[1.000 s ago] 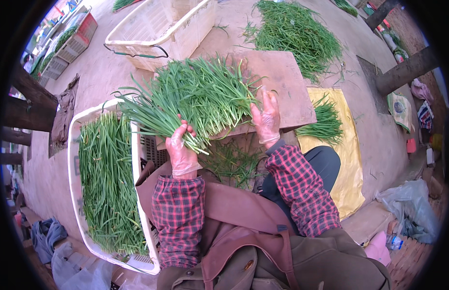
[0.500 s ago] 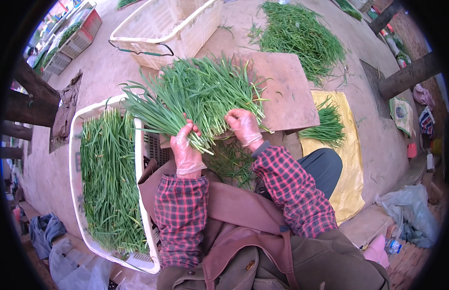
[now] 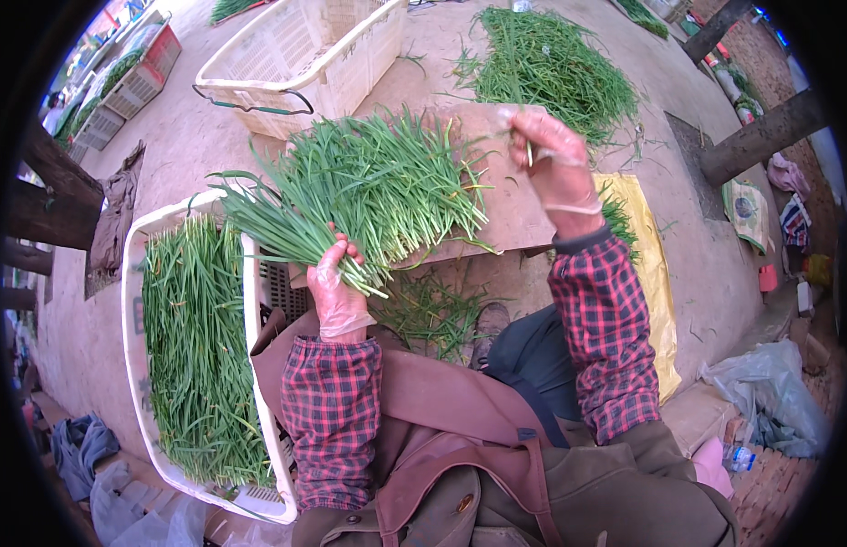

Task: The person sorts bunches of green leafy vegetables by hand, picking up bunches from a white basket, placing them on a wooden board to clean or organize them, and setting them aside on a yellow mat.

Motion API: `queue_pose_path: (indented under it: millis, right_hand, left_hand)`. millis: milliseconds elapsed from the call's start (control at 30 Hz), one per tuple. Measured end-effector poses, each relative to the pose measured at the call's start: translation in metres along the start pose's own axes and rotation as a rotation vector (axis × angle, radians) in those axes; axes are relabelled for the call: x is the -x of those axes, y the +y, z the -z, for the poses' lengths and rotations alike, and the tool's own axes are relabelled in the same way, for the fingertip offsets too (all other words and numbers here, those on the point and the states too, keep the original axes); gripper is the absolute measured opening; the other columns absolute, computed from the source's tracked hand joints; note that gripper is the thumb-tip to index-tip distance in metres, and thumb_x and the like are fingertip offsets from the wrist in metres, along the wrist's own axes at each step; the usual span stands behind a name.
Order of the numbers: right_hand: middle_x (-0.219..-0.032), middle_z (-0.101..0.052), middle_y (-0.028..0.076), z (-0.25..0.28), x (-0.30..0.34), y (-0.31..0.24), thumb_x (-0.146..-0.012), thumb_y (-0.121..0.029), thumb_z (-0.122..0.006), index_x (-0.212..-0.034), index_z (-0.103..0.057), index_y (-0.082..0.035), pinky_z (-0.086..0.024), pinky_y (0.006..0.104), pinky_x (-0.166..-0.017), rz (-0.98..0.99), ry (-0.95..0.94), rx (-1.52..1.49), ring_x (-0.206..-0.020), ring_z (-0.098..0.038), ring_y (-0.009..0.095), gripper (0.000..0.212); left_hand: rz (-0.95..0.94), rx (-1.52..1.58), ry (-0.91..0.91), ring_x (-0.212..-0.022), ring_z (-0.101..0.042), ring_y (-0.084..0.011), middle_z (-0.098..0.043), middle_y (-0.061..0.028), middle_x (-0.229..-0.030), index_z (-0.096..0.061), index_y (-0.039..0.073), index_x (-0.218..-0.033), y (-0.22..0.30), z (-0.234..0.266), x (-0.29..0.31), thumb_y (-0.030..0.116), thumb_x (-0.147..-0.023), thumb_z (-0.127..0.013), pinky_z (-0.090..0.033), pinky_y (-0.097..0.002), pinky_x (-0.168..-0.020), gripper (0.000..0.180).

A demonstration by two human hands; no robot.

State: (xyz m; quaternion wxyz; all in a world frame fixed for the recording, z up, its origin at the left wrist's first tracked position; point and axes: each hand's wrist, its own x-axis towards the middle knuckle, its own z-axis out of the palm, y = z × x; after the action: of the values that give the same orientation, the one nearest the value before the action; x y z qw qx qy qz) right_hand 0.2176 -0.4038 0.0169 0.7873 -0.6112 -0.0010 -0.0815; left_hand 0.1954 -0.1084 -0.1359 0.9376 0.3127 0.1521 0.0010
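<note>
My left hand, in a clear thin glove, is closed around a bunch of garlic chives, pale stem ends toward me and leaves pointing up and left. Right beside it, a larger heap of garlic chives lies on a low reddish board. My right hand, gloved too, is raised over the board's right part. Its fingers pinch a thin pale stalk; the fingertips are slightly blurred.
A white crate packed with garlic chives stands to my left. Another white crate with a wire handle is ahead. A loose green pile lies on the floor far right. A yellow sack lies near my right knee; trimmings litter the ground.
My right hand has moved up and right, away from the stem ends, with a thin stalk in its fingers. My left hand still holds its bunch, shifted slightly left in the picture.
</note>
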Motion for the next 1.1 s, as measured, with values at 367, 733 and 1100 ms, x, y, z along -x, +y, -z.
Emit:
queue_pose_path:
  millis: [367, 733, 1100]
  right_hand:
    - [-0.079, -0.067, 0.013, -0.010, 0.020, 0.132, -0.085, -0.028, -0.073, -0.096, -0.072, -0.009, -0.052, 0.0425, -0.063, 0.488, -0.003, 1.309, -0.071, -0.065, 0.032, 0.022]
    - [-0.062, -0.059, -0.002, -0.033, 0.010, 0.156, -0.086, -0.021, -0.073, -0.079, -0.071, -0.003, -0.041, 0.0292, -0.055, -0.036, 0.104, 0.368, -0.060, -0.050, 0.006, 0.020]
    - [-0.082, -0.065, -0.001, -0.010, -0.001, 0.049, -0.094, -0.018, -0.067, -0.099, -0.071, -0.004, -0.045, 0.0229, -0.061, -0.105, 0.038, -0.112, -0.068, -0.056, 0.007, 0.015]
  left_hand:
    - [0.008, -0.046, -0.014, -0.076, -0.055, -0.0159, -0.060, -0.0066, -0.097, -0.051, -0.001, -0.130, -0.002, -0.008, 0.000, -0.003, -0.085, -0.058, -0.048, -0.0295, -0.063, 0.046]
    - [0.002, -0.045, 0.002, -0.075, -0.057, -0.0154, -0.060, -0.0075, -0.097, -0.053, -0.002, -0.127, -0.002, -0.009, 0.002, -0.003, -0.085, -0.058, -0.049, -0.0288, -0.061, 0.042]
    - [0.015, -0.028, 0.000, -0.075, -0.058, -0.0155, -0.061, -0.0080, -0.098, -0.055, -0.004, -0.125, -0.004, -0.007, -0.001, -0.003, -0.084, -0.060, -0.049, -0.0292, -0.062, 0.040]
